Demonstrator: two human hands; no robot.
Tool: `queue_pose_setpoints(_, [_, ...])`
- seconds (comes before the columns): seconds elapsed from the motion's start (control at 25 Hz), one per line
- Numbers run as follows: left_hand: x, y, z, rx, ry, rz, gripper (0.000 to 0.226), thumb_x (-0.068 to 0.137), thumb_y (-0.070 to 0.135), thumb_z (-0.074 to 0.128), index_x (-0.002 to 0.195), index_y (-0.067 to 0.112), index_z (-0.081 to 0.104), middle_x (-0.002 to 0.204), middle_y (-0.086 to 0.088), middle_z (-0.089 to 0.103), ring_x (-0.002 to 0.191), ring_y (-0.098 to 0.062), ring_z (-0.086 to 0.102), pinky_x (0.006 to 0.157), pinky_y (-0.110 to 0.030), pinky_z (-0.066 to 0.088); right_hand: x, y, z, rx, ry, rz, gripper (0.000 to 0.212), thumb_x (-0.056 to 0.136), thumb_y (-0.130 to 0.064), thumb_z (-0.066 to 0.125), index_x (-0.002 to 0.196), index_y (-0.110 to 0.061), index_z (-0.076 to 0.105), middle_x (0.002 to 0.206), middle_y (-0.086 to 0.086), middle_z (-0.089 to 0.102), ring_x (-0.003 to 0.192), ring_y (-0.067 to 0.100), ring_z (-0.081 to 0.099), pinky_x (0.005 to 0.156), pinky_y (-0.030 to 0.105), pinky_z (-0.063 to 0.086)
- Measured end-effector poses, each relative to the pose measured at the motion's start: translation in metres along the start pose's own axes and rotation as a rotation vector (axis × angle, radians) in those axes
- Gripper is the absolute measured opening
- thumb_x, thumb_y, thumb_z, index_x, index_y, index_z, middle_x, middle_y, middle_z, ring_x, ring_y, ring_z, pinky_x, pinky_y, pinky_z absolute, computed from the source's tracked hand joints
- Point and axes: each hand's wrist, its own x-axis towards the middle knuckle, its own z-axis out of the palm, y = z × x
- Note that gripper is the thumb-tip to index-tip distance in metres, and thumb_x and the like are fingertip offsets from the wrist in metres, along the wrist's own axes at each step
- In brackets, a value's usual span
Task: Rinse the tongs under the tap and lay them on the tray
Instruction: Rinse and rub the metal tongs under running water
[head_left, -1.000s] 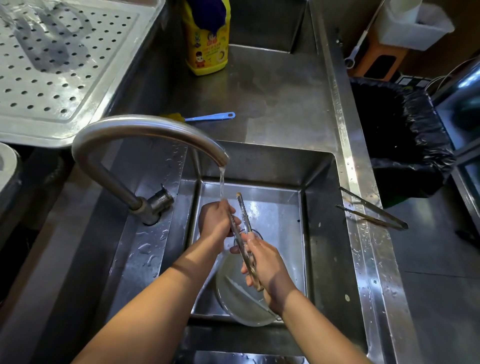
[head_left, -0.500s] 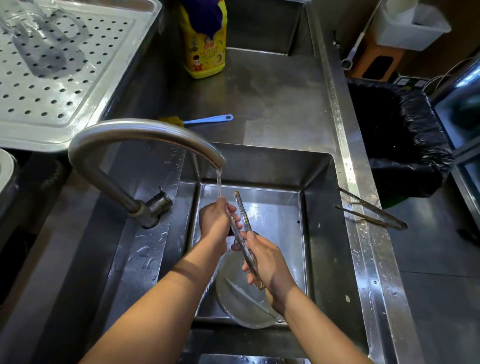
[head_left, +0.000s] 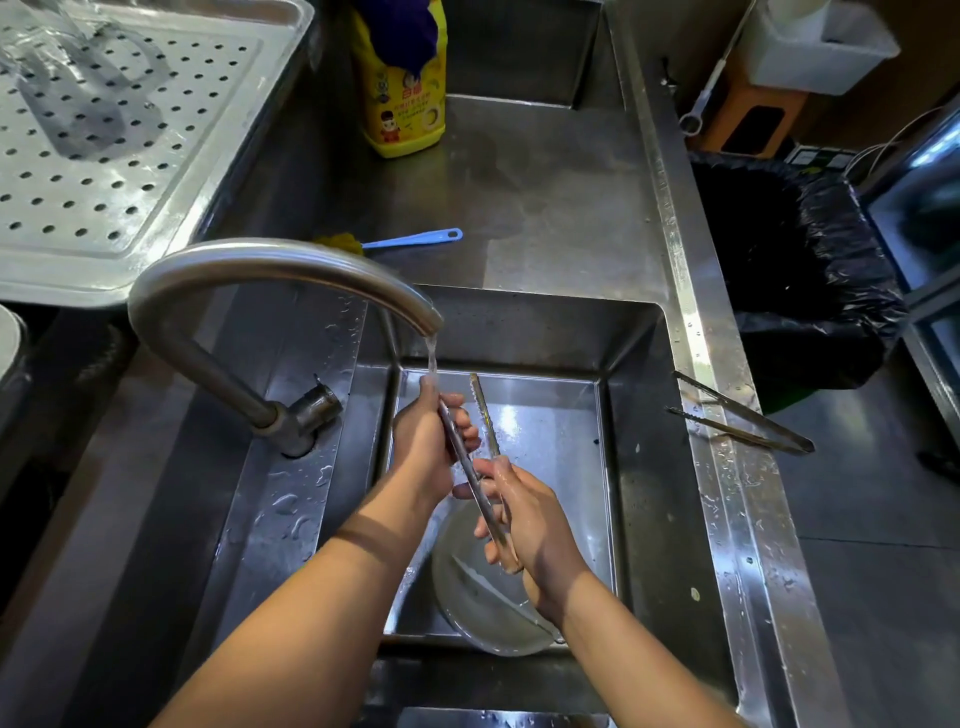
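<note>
While water runs from the tap (head_left: 291, 270), we hold the tongs (head_left: 470, 462) over the sink (head_left: 639, 467), their tips pointing away from us. Our right hand (head_left: 530, 525) is closed around the hinged end of the tongs, near us. Our left hand (head_left: 426, 441) is wrapped around the left arm of the tongs, directly under the stream, and the water lands on the top of that hand. The right arm of the tongs stands free, apart from the left one, so the tongs are spread.

Below our hands, a round bowl (head_left: 483, 613) lies on the sink floor. We note a second pair of tongs (head_left: 743, 415) resting across the right rim of the sink, partly overhanging the floor side. The perforated tray (head_left: 130, 156) sits at upper left, well apart from the tongs in our hands; something clear lies on its far part, and we cannot tell what. A yellow bottle (head_left: 402, 104) stands on the counter behind the sink, and a blue-handled brush (head_left: 410, 240) lies between bottle and sink. A black-lined bin (head_left: 800, 270) stands to the right.
</note>
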Motion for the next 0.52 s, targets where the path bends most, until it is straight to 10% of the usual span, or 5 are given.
queue_pose_setpoints(0.52, [-0.024, -0.011, -0.028, -0.011, -0.409, -0.064, 0.040, 0.104, 0.039, 0.036, 0.105, 0.015, 0.068, 0.116, -0.013, 0.071, 0.104, -0.030, 0.069, 0.086, -0.046, 0.048, 0.001, 0.001, 0.006, 0.250, -0.107, 0.185, 0.065, 0.099, -0.063, 0.036, 0.081, -0.011, 0.070, 0.059, 0.013, 0.059, 0.039, 0.020, 0.049, 0.035, 0.021, 0.034])
